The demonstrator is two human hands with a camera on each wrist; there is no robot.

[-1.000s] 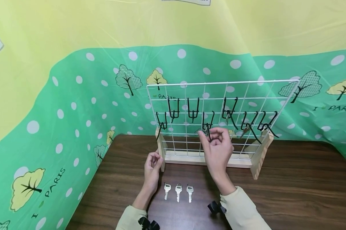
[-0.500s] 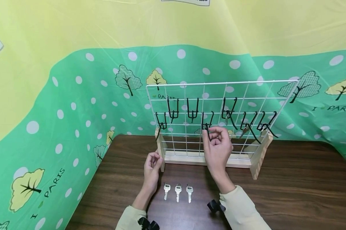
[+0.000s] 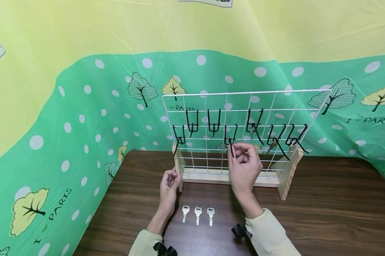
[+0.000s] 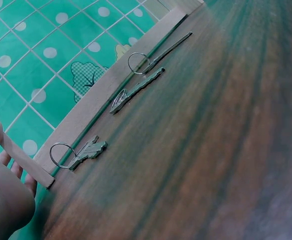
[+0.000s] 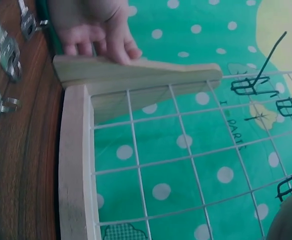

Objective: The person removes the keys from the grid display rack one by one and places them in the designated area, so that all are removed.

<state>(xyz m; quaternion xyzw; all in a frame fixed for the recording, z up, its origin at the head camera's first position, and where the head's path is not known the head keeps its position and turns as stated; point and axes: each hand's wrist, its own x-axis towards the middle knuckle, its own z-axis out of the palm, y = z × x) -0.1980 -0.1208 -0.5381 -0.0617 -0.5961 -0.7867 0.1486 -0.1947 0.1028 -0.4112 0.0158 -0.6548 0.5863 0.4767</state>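
Observation:
In the head view a white wire grid rack [image 3: 205, 94] stands upright on wooden legs, with several black hooks [image 3: 214, 127] on it. My left hand [image 3: 168, 188] grips the left wooden leg [image 3: 178, 163] low down, thumb in front. My right hand [image 3: 244, 167] is at the middle hook [image 3: 231, 137]; its thumb and curled fingers meet behind the hanging prong. I cannot tell what is between those fingertips. Three silver keys [image 3: 198, 210] with rings lie in a row on the table. Dark keys [image 3: 272, 144] hang on hooks at the right.
The brown wood-grain table [image 3: 333, 199] reaches forward to a green and yellow patterned cloth [image 3: 90, 89] behind and at the left. A wooden crossbar [image 3: 208, 176] joins the rack's legs. Black hook prongs stick out toward me.
My right thumb has moved right, to behind the middle hook's prong, closing toward the fingers. The hand has lowered slightly. My left hand and the three table keys have stayed in place.

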